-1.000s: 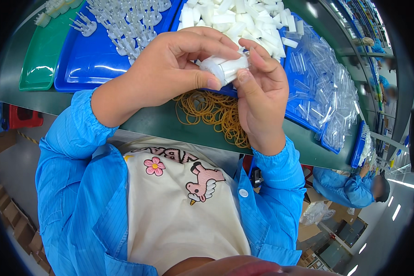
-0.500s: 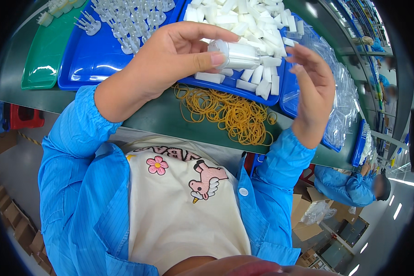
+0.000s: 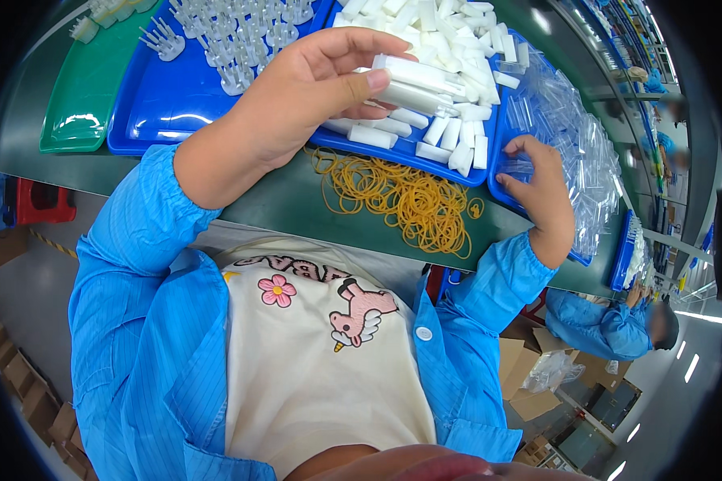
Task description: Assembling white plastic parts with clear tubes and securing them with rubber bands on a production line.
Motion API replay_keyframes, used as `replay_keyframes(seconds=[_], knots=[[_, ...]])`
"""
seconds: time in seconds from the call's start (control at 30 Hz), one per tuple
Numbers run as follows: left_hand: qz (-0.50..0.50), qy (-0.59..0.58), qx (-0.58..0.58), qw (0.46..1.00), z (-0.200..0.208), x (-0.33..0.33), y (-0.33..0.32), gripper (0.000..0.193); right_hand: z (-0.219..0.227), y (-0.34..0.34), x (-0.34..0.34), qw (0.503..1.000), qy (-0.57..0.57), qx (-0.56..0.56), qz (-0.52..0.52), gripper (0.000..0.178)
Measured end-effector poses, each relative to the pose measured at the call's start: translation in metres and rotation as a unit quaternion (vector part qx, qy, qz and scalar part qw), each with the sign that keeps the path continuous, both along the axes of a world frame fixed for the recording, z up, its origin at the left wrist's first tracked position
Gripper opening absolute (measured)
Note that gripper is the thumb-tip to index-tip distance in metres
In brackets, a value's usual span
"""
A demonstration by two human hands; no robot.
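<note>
My left hand (image 3: 321, 88) is closed around a small bundle of clear plastic tubes (image 3: 415, 86) with white cores inside, held above a blue tray (image 3: 449, 170) of white block-like pieces (image 3: 449, 32). Its fingers hide the near ends of the tubes. My right hand (image 3: 544, 186) hovers at the edge of another blue tray (image 3: 501, 195) that carries a heap of clear plastic tubes (image 3: 578, 136). Its thumb and forefinger are apart, with nothing visible between them. Below the white pieces, a loose pile of yellow rubber bands (image 3: 409, 204) lies on the green table (image 3: 273, 200).
At the left, a blue tray (image 3: 156, 120) carries several clear pronged pieces (image 3: 237, 40), beside a green tray (image 3: 76, 116) with white parts. Far right are a small blue tray (image 3: 624, 264) and a person in blue (image 3: 602, 321). An open carton (image 3: 529, 397) stands on the floor.
My right hand has dropped down and away from the held bundle toward the edge of the tube tray. My left hand has turned the bundle, so the tubes show more from the side.
</note>
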State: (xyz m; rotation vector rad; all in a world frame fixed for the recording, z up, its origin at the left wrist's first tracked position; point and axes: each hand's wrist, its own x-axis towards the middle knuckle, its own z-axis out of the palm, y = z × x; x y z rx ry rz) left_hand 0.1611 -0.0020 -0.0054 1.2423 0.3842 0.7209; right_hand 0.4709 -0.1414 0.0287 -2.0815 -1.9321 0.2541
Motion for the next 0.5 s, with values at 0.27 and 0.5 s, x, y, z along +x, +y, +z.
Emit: replay_keyframes(seconds=[0.27,0.5], knots=[[-0.018,0.005,-0.027,0.999,0.004,-0.003,-0.002,0.038,-0.016,0.014,0.006,0.996,-0.044,0.076,0.027,0.031],[-0.031,0.001,-0.027,0.999,0.005,-0.003,-0.001,0.032,-0.005,0.025,-0.006,0.913,0.346,0.207,-0.060,0.023]])
